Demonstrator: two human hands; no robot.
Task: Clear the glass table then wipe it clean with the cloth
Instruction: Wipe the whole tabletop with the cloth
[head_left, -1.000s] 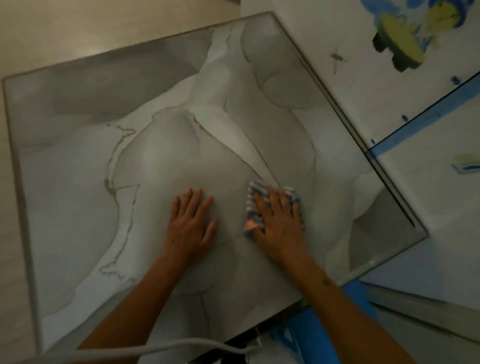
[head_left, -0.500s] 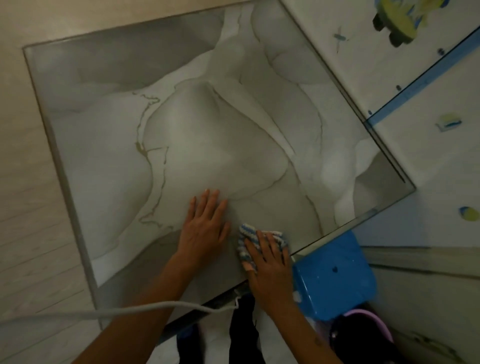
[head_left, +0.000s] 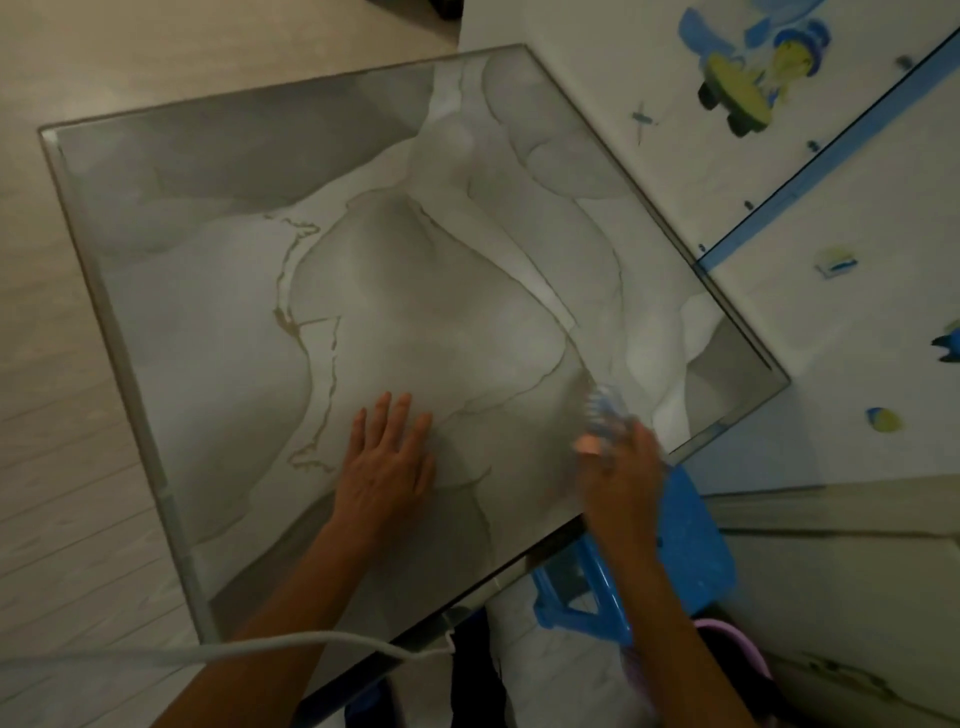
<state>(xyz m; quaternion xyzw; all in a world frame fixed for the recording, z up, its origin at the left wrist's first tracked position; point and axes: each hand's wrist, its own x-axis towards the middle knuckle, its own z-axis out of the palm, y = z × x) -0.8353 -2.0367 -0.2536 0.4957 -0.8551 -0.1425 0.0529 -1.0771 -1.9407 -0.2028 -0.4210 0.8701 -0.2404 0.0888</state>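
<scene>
The glass table (head_left: 218, 322) has a grey and white marbled top with thin gold veins, and nothing stands on it. My left hand (head_left: 387, 462) rests flat on the glass near the front edge, fingers spread. To its right my right hand (head_left: 621, 467) presses a blue and white striped cloth (head_left: 602, 410) against the glass close to the front right edge. That hand and the cloth are blurred by motion.
A blue plastic stool (head_left: 691, 551) stands under the table's front right edge. A white wall panel (head_left: 831, 322) with cartoon pictures runs along the right. A white cable (head_left: 234, 649) crosses the bottom. Pale wooden floor (head_left: 62, 467) lies to the left.
My right hand has slid the cloth from the front edge beside my left hand out to the right and up the table. My left hand stays flat in place.
</scene>
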